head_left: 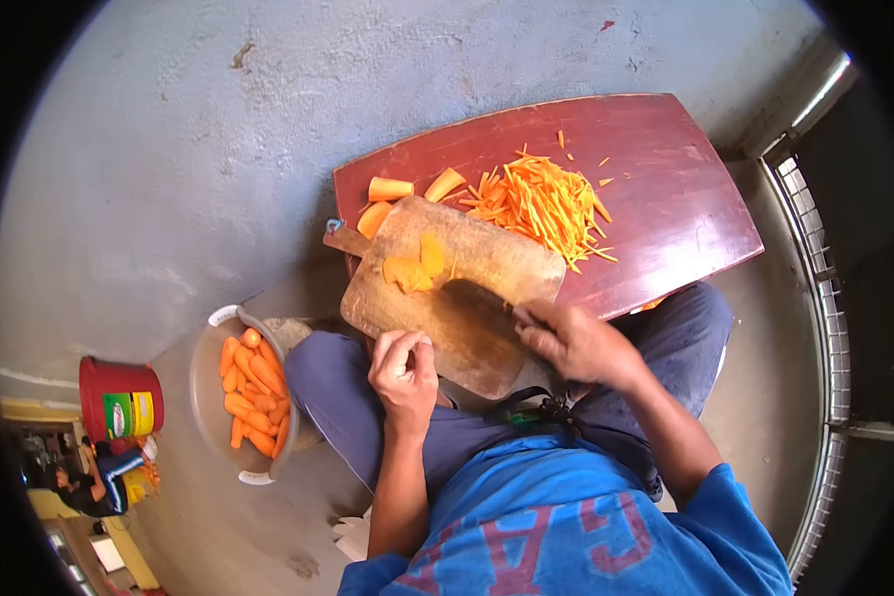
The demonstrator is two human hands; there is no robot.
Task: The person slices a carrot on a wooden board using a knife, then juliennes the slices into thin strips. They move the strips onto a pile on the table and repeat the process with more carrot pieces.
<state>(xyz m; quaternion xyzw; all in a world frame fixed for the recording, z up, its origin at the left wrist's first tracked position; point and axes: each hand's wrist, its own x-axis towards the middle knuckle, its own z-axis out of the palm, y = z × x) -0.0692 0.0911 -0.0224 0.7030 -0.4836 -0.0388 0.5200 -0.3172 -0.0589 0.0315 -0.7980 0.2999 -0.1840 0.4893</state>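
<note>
My right hand (578,343) is wrapped round the handle of a knife (479,297), its dark blade low over the wooden cutting board (512,260). Thin orange carrot slices (407,273) lie on the board, left of the blade tip. At the board's near left edge, my left hand (405,382) is closed with its fingers curled in; whatever they hold, if anything, is hidden. The board leans between my lap and the red table. Behind it lies a heap of carrot strips (541,204), with thick carrot pieces (391,189) beside the board's far left corner.
The red wooden table (666,164) stands against a blue-grey wall. On the floor at my left is a grey tub (202,382) of whole carrots (256,387). Farther left are a red bucket (91,397) and another person (104,482). A metal grille (822,268) runs along the right.
</note>
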